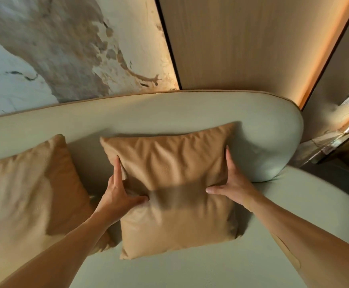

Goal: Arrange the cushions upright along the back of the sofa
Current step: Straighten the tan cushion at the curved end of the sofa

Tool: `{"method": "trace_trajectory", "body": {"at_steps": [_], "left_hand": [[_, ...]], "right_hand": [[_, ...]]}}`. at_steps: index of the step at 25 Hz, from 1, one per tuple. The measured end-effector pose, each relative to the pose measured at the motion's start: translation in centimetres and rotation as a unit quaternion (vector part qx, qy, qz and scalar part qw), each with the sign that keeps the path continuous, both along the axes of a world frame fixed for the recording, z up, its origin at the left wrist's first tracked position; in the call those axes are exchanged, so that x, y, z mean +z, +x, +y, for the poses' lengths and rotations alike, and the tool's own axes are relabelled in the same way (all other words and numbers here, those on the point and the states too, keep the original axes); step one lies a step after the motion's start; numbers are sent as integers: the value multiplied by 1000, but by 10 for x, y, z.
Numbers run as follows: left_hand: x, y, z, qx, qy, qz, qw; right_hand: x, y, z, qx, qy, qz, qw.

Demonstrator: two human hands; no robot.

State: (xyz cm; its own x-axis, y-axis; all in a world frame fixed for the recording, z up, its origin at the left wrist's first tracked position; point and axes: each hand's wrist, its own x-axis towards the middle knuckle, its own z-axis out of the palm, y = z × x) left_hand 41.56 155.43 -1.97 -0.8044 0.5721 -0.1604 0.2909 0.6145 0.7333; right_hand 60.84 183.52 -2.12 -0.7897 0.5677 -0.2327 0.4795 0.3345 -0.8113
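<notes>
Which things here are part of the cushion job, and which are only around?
Part of the job:
- middle cushion, held by left hand and right hand
- left cushion
- sofa back

Only around:
- marble wall panel
- wooden wall panel
- side table

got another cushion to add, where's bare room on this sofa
Bare seat in front of the middle cushion, and right of it below the backrest's rounded end. A narrow gap separates it from the left cushion; the left hand crowds that.
</notes>
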Motion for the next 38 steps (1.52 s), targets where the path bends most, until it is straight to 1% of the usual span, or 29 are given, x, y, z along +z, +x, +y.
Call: {"method": "trace_trajectory", "body": {"at_steps": [3,6,10,15,19,21,23,26,27,29,30,33,36,38], "left_hand": [[12,13,13,0,-5,14,1000],[27,29,40,-14,-1,20,1000],[33,55,80,-20,18,-8,1000],[22,67,94,16,55,-13,998],[19,62,93,11,40,-17,999],[20,57,90,4,38,-29,999],[28,44,88,23,47,-15,998],[57,8,96,103,61,18,993],[68,-6,101,121,55,13,991],[85,-29,108,128,37,-8,991],[89,-36,110,131,42,-16,990],[91,-36,107,164,84,-28,982],[98,-36,101,213,156,-57,963],[105,-40,103,237,183,-68,952]], "right_hand": [[12,10,9,-11,12,20,1000],[28,32,30,-34,33,12,999],[44,59,65,-47,46,-10,998],[37,69,78,-37,43,-7,998],[19,68,70,-31,17,1,999],[21,70,69,-38,-5,4,999],[37,65,76,-75,-15,33,997],[70,43,106,-174,1,46,984],[80,34,116,-201,-6,46,979],[91,18,131,-246,-42,56,967],[94,16,133,-267,-61,64,960],[100,24,133,-317,-120,71,938],[106,33,138,-335,-100,102,931],[109,30,144,-354,-82,121,924]]}}
